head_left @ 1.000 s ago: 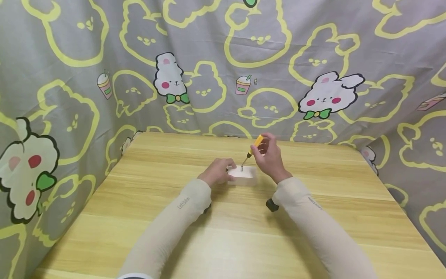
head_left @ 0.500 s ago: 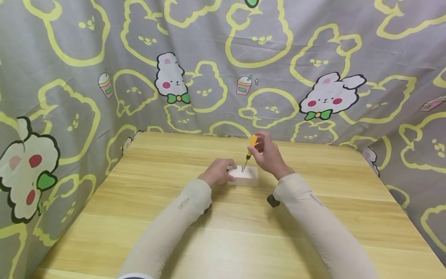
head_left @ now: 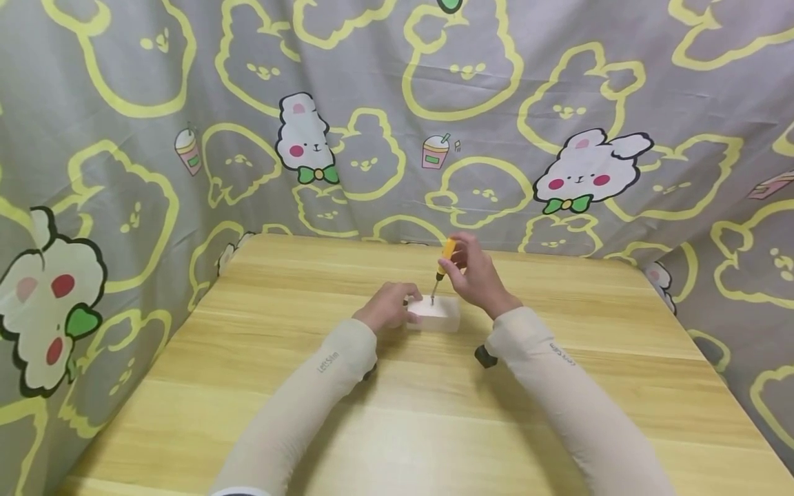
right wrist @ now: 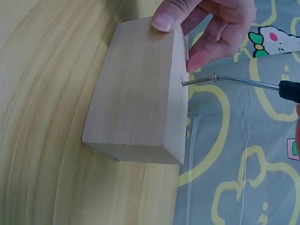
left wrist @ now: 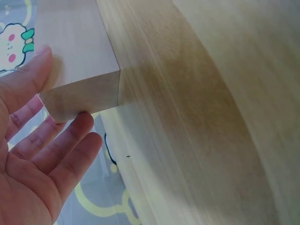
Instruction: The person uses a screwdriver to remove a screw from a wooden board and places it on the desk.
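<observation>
Pointing down, slightly left — screwdriver (head_left: 442, 271) on 1 screw (right wrist: 199, 81); block (right wrist: 131, 89) lengthwise left-right.

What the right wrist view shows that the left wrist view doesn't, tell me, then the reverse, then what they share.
Only the right wrist view: the screw standing part-way out of the wooden block, the screwdriver with its tip at the screw's head, and a sliver of the right hand.

Only the left wrist view: the palm of the left hand and the block's end face nearest it.

Both: the block, the left hand's thumb and fingers gripping it, the table and the curtain.
</observation>
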The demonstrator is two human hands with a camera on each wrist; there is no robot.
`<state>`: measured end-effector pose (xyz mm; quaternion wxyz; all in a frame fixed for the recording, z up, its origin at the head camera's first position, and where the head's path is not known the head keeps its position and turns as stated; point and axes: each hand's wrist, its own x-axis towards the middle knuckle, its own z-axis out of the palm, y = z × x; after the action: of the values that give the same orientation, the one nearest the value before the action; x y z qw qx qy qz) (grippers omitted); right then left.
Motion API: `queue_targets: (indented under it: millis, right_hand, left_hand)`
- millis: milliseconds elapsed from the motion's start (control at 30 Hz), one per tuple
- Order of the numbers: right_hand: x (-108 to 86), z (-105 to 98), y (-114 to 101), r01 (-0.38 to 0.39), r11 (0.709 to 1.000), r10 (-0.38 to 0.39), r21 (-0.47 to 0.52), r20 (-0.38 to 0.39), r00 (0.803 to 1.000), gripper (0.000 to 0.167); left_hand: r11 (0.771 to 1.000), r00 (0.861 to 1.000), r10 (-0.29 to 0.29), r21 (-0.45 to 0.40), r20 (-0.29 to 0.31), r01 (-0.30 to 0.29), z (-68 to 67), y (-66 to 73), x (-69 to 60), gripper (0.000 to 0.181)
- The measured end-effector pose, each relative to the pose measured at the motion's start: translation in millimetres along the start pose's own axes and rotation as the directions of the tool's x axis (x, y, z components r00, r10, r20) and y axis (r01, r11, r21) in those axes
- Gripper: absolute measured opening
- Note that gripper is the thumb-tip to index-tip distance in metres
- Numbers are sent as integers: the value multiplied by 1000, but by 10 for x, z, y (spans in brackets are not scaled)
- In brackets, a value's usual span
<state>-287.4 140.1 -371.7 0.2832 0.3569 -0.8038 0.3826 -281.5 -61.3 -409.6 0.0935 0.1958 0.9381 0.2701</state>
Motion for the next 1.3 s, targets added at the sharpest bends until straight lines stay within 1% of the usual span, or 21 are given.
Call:
queue_targets:
  millis: [67, 267, 500, 567, 700, 833, 933, 1000, 1200, 1300]
  right_hand:
    - [6, -1, 4, 10, 1000, -10, -2, 6, 1000, 49]
    - [29, 8, -17, 1, 1000, -1, -6, 33, 999, 49]
    - [42, 70, 0, 28, 999, -28, 17, 4, 1000, 52]
    - [46, 76, -13, 20, 1000, -20, 18, 3, 1000, 51]
    - [48, 80, -33, -15, 1000, 14, 21, 27, 1000, 49]
    - [47, 80, -33, -44, 998, 42, 51, 38, 998, 45]
    - [48, 85, -26, -37, 996, 35, 84, 27, 999, 44]
    - [46, 95, -20, -24, 996, 23, 89, 16, 1000, 47]
    - [35, 138, -6, -12, 1000, 13, 22, -47, 999, 54]
    - [41, 142, -15, 0, 1000, 0, 16, -49, 999, 53]
  left_hand:
    - [1000, 1000, -2, 5, -1, 2, -2, 2, 4, 42]
    - [1000, 1000, -7, 10, 6, 7, -7, 5, 4, 43]
    - [1000, 1000, -3, 10, 1, 3, -11, 10, -6, 43]
    - [1000, 1000, -4, 8, 0, 4, -10, 9, -10, 42]
    - [1000, 1000, -13, -1, 5, 13, 1, -3, -26, 42]
    - [1000, 1000, -16, -3, 4, 16, 11, -10, -26, 43]
    - [1000, 1000, -11, -6, 0, 11, 10, -3, -20, 43]
    - [1000, 1000, -8, -4, 2, 8, 7, 0, -21, 44]
    - [1000, 1000, -5, 8, 5, 5, 6, 3, -16, 43]
    - [1000, 1000, 3, 10, 0, -3, 1, 10, -9, 42]
